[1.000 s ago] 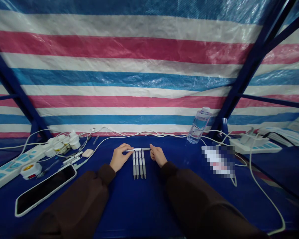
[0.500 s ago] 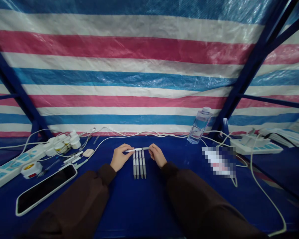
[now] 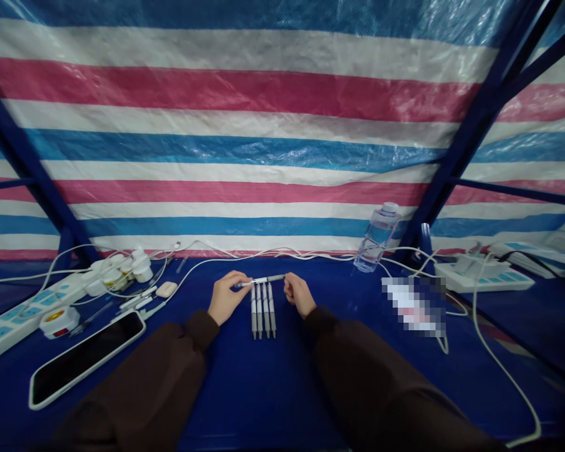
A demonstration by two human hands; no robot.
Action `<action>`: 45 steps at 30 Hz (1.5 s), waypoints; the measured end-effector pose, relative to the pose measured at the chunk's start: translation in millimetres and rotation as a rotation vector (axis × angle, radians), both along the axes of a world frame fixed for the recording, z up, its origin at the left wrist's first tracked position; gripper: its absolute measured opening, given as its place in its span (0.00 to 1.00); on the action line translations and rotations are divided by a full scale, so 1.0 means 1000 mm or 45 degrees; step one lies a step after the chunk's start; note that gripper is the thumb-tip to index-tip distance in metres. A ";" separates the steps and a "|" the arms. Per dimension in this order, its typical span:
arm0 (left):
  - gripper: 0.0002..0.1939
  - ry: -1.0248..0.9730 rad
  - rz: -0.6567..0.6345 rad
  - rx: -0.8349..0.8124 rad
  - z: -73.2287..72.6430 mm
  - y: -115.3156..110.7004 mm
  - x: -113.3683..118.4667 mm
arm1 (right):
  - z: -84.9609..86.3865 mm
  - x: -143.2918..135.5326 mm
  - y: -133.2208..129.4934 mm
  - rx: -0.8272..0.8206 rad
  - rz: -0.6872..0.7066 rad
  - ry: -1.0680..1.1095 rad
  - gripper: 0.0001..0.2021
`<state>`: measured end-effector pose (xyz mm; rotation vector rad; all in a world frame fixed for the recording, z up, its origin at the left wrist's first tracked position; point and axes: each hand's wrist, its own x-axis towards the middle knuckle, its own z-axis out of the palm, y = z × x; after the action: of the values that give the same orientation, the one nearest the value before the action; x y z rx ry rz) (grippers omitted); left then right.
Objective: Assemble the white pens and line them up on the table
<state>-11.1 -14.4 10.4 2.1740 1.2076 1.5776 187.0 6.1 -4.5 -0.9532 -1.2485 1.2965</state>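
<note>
Crosswise at the far ends of several pens [image 3: 262, 311] lies one more pen [image 3: 268, 279], white on its left part and grey on its right. My left hand [image 3: 228, 296] pinches its left end between thumb and fingers. At the grey right end, my right hand [image 3: 299, 294] is closed, with its thumb and forefinger on the tip. The other pens lie side by side on the blue table [image 3: 263, 389], grey ends toward me.
A phone [image 3: 88, 358] and a power strip [image 3: 32, 307] with white plugs lie to the left. A clear bottle [image 3: 377, 238] stands back right, near another power strip [image 3: 484, 279]. White cables [image 3: 282, 252] run along the back, before a striped sheet [image 3: 263, 150].
The crosswise pen has tilted slightly, its right end a little higher. My right hand's fingers have shifted to the pen's very end. The row of pens has stayed put.
</note>
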 end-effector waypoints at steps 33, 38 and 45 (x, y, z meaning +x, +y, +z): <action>0.05 0.030 0.009 -0.001 0.001 0.000 0.001 | -0.001 0.002 -0.001 0.196 -0.027 -0.087 0.14; 0.05 0.051 0.018 0.023 -0.001 0.000 0.001 | -0.005 0.003 0.002 0.240 -0.059 -0.211 0.21; 0.04 0.183 0.083 0.147 -0.002 0.000 0.001 | -0.007 0.001 0.004 0.170 -0.120 -0.212 0.28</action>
<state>-10.5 -14.1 8.6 2.3801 1.2692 1.5769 188.1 9.7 -11.6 -1.0278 -1.3828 1.0639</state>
